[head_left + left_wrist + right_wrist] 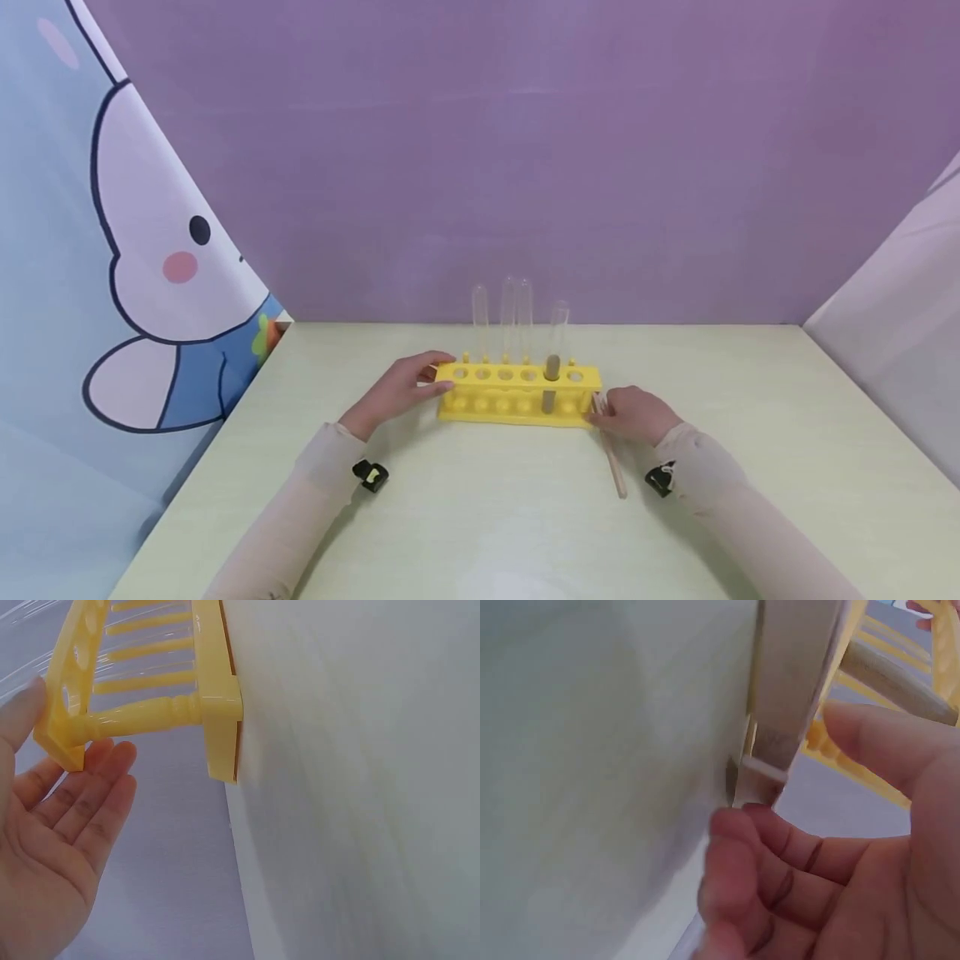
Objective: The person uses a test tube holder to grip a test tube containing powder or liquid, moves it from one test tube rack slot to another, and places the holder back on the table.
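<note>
A yellow test tube rack stands on the table between both hands. Several clear test tubes rise upside down along its back. Toward the right, one hole has a tube with grey-brown contents. At the left end, my left hand holds the upper shelf between thumb and fingers; the left wrist view shows its palm and spread fingers. My right hand grips the rack's lower right end, fingers curled and thumb along it. Beside that end, a slim wooden stick lies slanting toward the front.
The pale table runs back to a purple backdrop. On the left hangs a light blue cloth with a cartoon rabbit; a white cloth borders the right side. A dark wrist device hangs at the right cuff.
</note>
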`<state>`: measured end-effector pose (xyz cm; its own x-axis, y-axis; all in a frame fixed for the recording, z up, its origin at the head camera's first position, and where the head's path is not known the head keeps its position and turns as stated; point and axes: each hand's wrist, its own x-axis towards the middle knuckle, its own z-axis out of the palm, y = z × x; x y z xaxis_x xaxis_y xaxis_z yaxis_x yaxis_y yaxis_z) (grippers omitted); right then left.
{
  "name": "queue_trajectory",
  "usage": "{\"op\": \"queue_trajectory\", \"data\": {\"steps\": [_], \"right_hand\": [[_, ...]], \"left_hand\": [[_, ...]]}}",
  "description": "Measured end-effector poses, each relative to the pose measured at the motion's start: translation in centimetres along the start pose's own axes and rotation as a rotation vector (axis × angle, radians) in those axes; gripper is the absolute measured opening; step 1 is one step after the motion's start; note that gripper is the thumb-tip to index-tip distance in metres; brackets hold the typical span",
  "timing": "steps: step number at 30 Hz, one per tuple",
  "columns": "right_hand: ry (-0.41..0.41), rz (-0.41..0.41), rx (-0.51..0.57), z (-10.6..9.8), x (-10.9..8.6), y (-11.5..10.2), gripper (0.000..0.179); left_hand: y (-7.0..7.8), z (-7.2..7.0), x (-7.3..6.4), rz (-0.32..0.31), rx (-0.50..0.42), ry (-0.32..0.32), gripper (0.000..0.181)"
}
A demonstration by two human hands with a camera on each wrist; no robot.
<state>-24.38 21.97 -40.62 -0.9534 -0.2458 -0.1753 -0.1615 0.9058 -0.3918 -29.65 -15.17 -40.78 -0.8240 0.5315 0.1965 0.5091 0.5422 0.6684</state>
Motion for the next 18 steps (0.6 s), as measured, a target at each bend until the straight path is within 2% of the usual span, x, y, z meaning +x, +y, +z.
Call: {"op": "queue_trajectory", "data": {"steps": [11,15,18], "right_hand": [[-0.013,0.03,-0.074,0.3,0.08,-1.07,0.035],[-0.016,0.03,-0.062,0.43,0.14,-1.01,0.034],[-0.025,0.055,-0.015,0.4,0.14,-0.87,0.031]], "left_hand": [[0.28,-0.07,-0.12,-0.014,-0.006,0.007,0.045],[0.24,-0.05,-0.11,-0.02,0.004,0.005,0.045],[0.25,-0.05,-0.07,-0.014,0.011,0.004,0.045]]}}
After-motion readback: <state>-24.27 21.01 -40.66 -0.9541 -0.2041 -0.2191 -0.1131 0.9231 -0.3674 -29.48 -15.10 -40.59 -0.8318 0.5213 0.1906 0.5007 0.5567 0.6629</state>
